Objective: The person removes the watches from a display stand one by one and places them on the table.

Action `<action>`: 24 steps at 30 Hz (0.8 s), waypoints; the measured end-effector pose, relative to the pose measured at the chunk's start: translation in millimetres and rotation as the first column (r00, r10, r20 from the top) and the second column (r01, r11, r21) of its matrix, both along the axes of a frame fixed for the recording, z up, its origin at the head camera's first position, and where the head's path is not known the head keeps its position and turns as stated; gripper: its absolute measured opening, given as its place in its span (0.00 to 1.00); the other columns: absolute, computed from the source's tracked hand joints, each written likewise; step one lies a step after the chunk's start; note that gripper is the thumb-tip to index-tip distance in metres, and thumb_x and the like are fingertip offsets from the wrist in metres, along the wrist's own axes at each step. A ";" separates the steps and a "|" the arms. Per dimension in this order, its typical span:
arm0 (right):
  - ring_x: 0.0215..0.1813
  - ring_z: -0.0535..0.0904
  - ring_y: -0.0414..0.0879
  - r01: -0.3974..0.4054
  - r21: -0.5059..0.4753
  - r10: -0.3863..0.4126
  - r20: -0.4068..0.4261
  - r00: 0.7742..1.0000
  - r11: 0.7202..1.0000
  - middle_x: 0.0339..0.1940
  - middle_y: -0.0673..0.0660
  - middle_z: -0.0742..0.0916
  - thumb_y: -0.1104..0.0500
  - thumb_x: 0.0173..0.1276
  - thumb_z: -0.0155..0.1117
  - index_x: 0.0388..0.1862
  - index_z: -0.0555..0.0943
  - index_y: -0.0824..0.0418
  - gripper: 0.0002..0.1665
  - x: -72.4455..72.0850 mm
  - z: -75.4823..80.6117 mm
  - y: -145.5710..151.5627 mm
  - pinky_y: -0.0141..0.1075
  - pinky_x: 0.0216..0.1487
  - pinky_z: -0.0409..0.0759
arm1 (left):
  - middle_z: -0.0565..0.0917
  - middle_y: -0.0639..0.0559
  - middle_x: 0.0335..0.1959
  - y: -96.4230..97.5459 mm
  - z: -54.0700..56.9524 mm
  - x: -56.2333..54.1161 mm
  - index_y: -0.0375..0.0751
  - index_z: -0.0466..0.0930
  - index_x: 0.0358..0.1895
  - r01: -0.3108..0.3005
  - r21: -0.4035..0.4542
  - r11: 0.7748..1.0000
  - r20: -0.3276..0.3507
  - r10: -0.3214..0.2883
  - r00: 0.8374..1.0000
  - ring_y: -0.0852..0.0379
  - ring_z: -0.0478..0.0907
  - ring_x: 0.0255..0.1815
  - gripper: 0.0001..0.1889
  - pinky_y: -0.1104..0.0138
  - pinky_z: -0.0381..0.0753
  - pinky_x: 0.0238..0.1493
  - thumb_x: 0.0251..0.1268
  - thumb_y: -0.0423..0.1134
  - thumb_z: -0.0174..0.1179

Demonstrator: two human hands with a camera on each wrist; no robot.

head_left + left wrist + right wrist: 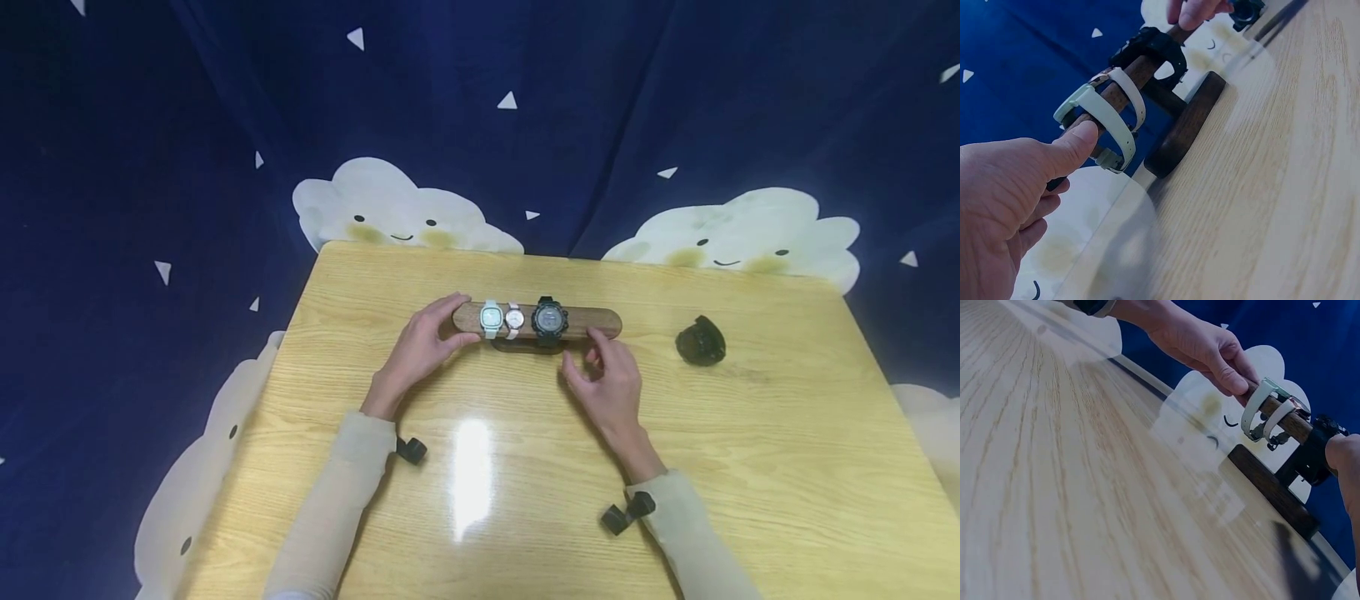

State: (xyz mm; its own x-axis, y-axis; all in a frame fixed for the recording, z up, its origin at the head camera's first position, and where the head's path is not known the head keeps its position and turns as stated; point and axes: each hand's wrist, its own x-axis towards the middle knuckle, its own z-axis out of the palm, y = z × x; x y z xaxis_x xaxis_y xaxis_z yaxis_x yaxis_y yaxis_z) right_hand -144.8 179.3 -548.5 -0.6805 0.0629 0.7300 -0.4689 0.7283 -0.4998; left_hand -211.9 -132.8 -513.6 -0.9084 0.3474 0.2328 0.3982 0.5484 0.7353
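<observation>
Here we have the wooden watch stand point(576, 320) near the far edge of the bench point(540, 442), left grip point(422, 342) pinching its left end; the right grip point(611, 385), thumb and forefinger spread, sits at its right end.

It's a booth: printed curtains point(450, 108), wooden table point(787, 467).

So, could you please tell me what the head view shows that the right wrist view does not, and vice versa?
Only the head view shows the black item lying apart on the table, and the right sleeve.

Only the right wrist view shows the post joining the wooden bar to its base, and the buckles beneath the bar.

Both show the left hand gripping one end of the bar, three watches on it, and some of the right hand.
</observation>
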 end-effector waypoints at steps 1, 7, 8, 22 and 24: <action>0.30 0.77 0.54 -0.003 0.000 0.003 0.003 1.000 1.000 0.28 0.61 0.85 0.58 0.58 0.78 0.57 0.85 0.69 0.29 -0.1 0.3 -1.4 0.35 0.35 0.71 | 0.74 0.39 0.75 -0.3 0.2 0.2 0.45 0.74 0.74 -0.002 -0.002 1.000 0.004 0.002 1.000 0.43 0.68 0.78 0.37 0.49 0.62 0.81 0.63 0.50 0.74; 0.30 0.77 0.53 -0.007 -0.002 0.008 0.018 1.000 1.000 0.28 0.60 0.85 0.57 0.57 0.79 0.57 0.84 0.70 0.30 -2.0 0.3 -8.5 0.38 0.34 0.74 | 0.73 0.39 0.75 -1.2 0.2 0.7 0.45 0.73 0.75 -0.010 -0.001 1.000 0.010 0.010 1.000 0.43 0.67 0.78 0.37 0.49 0.62 0.81 0.63 0.49 0.74; 0.30 0.77 0.53 -0.009 -0.005 0.009 0.023 1.000 1.000 0.28 0.60 0.85 0.57 0.57 0.79 0.58 0.84 0.69 0.30 -2.1 0.3 -9.8 0.39 0.35 0.74 | 0.73 0.39 0.75 -1.3 0.1 0.7 0.45 0.73 0.75 -0.009 0.000 1.000 0.009 0.009 1.000 0.42 0.67 0.78 0.37 0.48 0.62 0.81 0.63 0.49 0.74; 0.36 0.75 0.56 -0.028 -0.026 0.029 0.029 0.999 0.999 0.29 0.62 0.85 0.58 0.58 0.80 0.59 0.83 0.70 0.31 -2.5 1.2 -26.5 0.36 0.38 0.71 | 0.73 0.39 0.75 0.0 -2.2 1.9 0.44 0.73 0.75 -0.003 0.005 1.000 -0.005 0.003 1.000 0.43 0.68 0.78 0.38 0.49 0.62 0.80 0.63 0.50 0.74; 0.37 0.75 0.56 -0.026 -0.023 0.026 0.029 0.999 0.999 0.29 0.63 0.85 0.58 0.59 0.79 0.59 0.83 0.71 0.31 -3.7 1.9 -27.1 0.35 0.39 0.71 | 0.73 0.39 0.75 0.4 -2.0 0.2 0.44 0.73 0.75 -0.001 0.007 1.000 -0.007 0.001 1.000 0.43 0.67 0.78 0.38 0.49 0.62 0.81 0.63 0.50 0.74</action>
